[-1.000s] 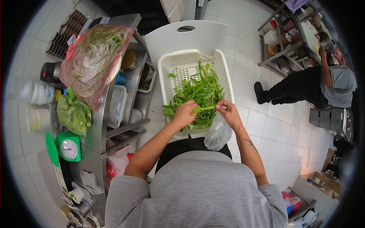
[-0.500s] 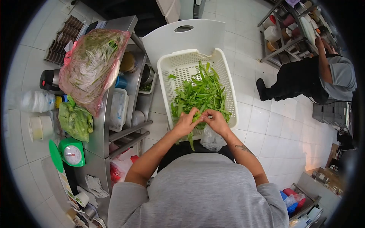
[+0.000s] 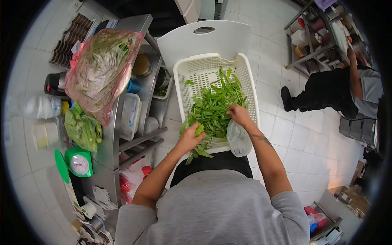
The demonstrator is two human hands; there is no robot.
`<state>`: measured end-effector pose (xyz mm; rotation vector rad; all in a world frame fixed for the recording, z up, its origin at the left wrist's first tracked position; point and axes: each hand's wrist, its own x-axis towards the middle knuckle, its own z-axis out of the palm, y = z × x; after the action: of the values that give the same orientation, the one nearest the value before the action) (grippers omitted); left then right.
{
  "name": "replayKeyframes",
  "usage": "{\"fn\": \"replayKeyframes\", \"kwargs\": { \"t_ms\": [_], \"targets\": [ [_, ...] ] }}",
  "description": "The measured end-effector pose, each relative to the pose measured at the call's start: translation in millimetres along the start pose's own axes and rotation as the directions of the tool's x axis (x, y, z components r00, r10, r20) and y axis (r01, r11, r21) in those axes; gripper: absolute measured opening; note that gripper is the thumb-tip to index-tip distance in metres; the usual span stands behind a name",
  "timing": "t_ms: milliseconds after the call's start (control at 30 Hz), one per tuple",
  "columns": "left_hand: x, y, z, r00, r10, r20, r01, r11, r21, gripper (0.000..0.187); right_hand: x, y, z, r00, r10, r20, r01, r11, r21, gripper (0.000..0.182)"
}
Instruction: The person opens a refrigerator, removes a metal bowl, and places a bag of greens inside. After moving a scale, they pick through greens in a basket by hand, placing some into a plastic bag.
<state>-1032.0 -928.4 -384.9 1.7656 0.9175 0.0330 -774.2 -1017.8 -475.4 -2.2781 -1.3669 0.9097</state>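
Observation:
A white perforated plastic basket [image 3: 182, 81] stands in front of me with a loose pile of green leafy vegetables [image 3: 214, 96] in it. My left hand [image 3: 190, 139], at the basket's near left side, is closed around a small bunch of leafy stems [image 3: 199, 152], whose ends stick out above and below the fingers. Over the right part of the pile is my right hand [image 3: 240, 114], fingertips pinched together at the leaves; what they hold, if anything, is hidden. Just under the right wrist hangs a clear plastic bag [image 3: 239, 142], by the basket's near right corner.
The basket rests on a white chair [image 3: 175, 44]. On my left a steel table [image 3: 107, 157] carries a pink-tinted bag of greens [image 3: 102, 69], another bag of greens [image 3: 83, 130] and a green scale [image 3: 80, 161]. A co-worker [image 3: 335, 87] stands at a shelf on the right.
My hands have come apart from each other. The left moved left and down with the stems; the right moved right and up over the pile. The clear bag now shows more fully.

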Motion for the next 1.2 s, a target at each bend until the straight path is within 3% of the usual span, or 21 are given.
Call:
{"fn": "replayKeyframes", "kwargs": {
  "t_ms": [67,167,200,333,433,533,633,733,933,1033,1200],
  "targets": [
    [2,5,-10,0.999,0.017,-0.049,-0.016,1.0,0.005,0.032,-24,-16,-36,0.999,-0.002,0.04,-0.015,0.911,0.412,0.017],
    [11,-1,-14,0.989,0.061,-0.137,-0.067,0.997,-0.04,0.023,-47,-5,-57,0.996,0.081,-0.028,-0.053,0.839,0.542,0.025],
    [15,2,-16,0.986,0.085,-0.144,-0.091,0.995,-0.036,0.023,-56,-9,-67,0.991,0.133,-0.023,-0.116,0.924,0.363,0.041],
    [25,16,-17,0.976,0.164,-0.141,-0.151,0.983,0.1,0.022,-71,-18,-73,0.993,0.114,0.024,-0.104,0.78,0.618,0.057],
    [24,28,-20,0.99,0.103,-0.101,-0.089,0.987,0.136,0.022,-82,-25,-84,0.988,0.146,-0.042,-0.083,0.75,0.656,0.052],
    [25,23,-18,0.977,0.17,-0.127,-0.148,0.975,0.165,0.021,-94,-31,-95,0.99,0.122,-0.075,-0.031,0.692,0.722,0.046],
    [20,42,-24,0.972,0.206,-0.113,-0.182,0.964,0.196,0.024,-100,-37,-106,0.976,0.184,-0.113,-0.055,0.719,0.693,0.042],
    [20,54,-30,0.928,0.349,-0.13,-0.315,0.922,0.223,0.027,-107,-56,-124,0.979,0.158,-0.13,-0.007,0.662,0.75,0.04],
    [14,90,-36,0.864,0.473,-0.171,-0.444,0.877,0.183,0.017,-102,-60,-117,0.984,0.087,-0.155,0.059,0.664,0.746,0.04],
    [15,99,-28,0.829,0.543,-0.136,-0.514,0.834,0.2,0.021,-100,-77,-111,0.985,0.06,-0.159,0.073,0.698,0.713,0.04],
    [15,103,0,0.812,0.583,0.04,-0.539,0.721,0.436,0.029,-97,-104,-92,0.993,-0.048,-0.109,0.112,0.695,0.71,0.042]
  ]
}}
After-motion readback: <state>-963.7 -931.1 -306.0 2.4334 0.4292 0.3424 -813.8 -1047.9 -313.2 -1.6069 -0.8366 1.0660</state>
